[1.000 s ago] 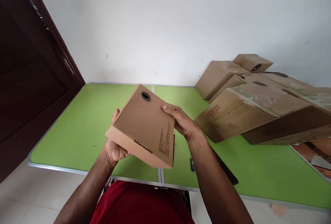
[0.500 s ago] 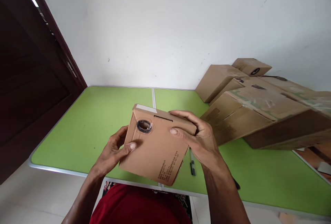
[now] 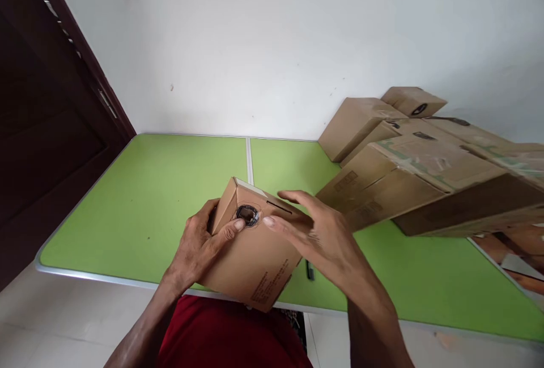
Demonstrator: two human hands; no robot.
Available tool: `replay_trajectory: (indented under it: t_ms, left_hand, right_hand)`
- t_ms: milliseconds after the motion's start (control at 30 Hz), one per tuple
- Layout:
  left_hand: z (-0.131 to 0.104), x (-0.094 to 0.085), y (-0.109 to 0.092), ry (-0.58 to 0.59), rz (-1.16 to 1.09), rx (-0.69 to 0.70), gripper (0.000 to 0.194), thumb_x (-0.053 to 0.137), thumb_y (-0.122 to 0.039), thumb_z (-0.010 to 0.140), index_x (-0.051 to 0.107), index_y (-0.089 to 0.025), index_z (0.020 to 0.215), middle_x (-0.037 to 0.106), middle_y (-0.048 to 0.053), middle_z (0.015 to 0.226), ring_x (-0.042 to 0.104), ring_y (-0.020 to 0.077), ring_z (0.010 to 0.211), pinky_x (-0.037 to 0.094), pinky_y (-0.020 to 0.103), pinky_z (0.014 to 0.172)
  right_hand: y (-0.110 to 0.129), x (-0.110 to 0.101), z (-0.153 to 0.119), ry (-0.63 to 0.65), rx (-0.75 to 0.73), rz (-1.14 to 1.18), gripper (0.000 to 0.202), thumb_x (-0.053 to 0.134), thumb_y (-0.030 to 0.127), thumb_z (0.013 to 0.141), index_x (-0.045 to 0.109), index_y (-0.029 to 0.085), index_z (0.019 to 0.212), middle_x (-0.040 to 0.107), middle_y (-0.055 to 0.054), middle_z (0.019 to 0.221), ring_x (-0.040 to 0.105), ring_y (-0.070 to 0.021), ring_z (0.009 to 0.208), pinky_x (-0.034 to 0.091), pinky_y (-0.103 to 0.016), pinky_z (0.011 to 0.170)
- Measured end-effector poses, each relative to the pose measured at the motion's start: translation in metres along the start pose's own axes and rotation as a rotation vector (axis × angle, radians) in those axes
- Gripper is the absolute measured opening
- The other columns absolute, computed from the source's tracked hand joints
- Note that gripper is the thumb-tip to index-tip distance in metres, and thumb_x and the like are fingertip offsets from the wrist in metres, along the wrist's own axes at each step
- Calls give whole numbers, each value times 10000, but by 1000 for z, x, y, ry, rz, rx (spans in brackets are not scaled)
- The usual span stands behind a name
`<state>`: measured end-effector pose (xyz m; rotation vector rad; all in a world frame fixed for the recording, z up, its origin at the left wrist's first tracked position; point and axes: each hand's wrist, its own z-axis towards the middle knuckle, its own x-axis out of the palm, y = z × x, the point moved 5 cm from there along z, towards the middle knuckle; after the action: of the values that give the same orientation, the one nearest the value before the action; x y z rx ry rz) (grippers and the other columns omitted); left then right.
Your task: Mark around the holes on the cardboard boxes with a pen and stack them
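1 box (image 3: 250, 257), interior not visible, tilts above the tabletop (image 3: 110, 215) in the grip of the left hand (image 3: 198, 243); right hand (image 3: 329, 240) straddles its edge, hold unclear. Rightward: 1 pen (image 3: 310, 270), at least 5 cartons (image 3: 365, 195).

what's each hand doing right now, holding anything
Left hand: closed on the cardboard box, holding its left side.
Right hand: spread at the box's right side; whether it grips cannot be told.
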<state>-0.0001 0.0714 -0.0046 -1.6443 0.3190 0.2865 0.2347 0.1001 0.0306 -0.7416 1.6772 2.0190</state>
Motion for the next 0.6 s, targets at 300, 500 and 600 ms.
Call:
replay_trajectory:
  t_ms: [300, 500, 600]
  left_hand:
    - [-15, -20, 21, -55, 128, -77, 526, 672, -668, 929, 756, -204, 1162, 807, 47, 1012, 698, 266, 876, 493, 323, 731]
    - [-26, -18, 18, -59, 142, -124, 325, 583, -513, 937, 680, -214, 1015, 788, 30, 933, 683, 265, 870, 496, 350, 774]
    - [-28, -11, 13, -46, 143, -69, 234, 553, -433, 948, 640, -221, 997, 761, 17, 929, 635, 232, 844, 485, 352, 791]
  right_hand:
    - [29, 53, -7, 224, 6, -353, 430, 687, 548, 1039, 702, 153, 1209, 759, -175, 1214, 701, -410, 1179, 528, -562, 1030]
    - [43, 78, -20, 231, 31, -441, 450, 644, 578, 1039, 698, 154, 1179, 758, -181, 1160, 707, -443, 1150, 552, -614, 992]
    - [43, 78, -22, 245, 63, -458, 402, 691, 497, 993, 700, 140, 1178, 755, -175, 1142, 706, -441, 1143, 555, -605, 983]
